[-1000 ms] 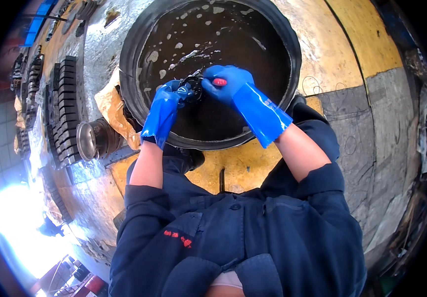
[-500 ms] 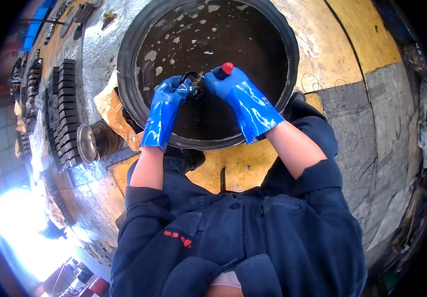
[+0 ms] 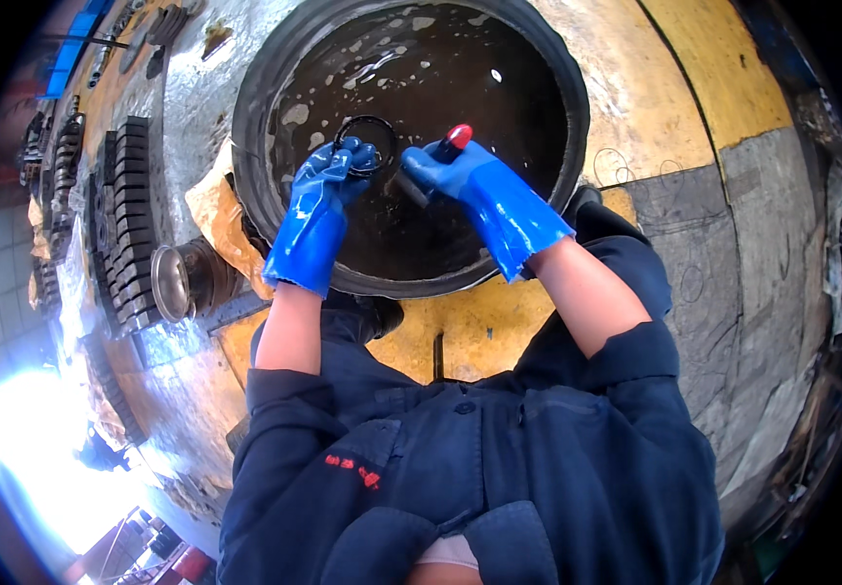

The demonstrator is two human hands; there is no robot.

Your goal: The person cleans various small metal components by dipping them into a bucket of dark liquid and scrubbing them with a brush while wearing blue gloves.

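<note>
Both my hands wear blue rubber gloves and work over a large round black tub (image 3: 253, 146) of dark liquid. My left hand (image 3: 331, 177) is closed on the lower side of a thin black ring (image 3: 366, 119), which it holds up above the liquid. To its right, my right hand (image 3: 469, 174) is wrapped round a tool with a red-ended handle (image 3: 459, 135). The tool's dark, flat working end points down and left toward the ring, apart from it; its kind is unclear. Pale foam patches (image 3: 295, 114) float on the liquid.
Left of the tub lie crumpled brown paper (image 3: 214, 210), a metal cylinder (image 3: 175, 283) and a row of dark ribbed parts (image 3: 133, 219). Grey mats (image 3: 684, 253) cover the floor at right. My dark boot (image 3: 591, 210) stands beside the tub.
My hands have moved apart. The left one has raised the ring, now seen whole; the right one has drawn the tool slightly right, away from the ring.
</note>
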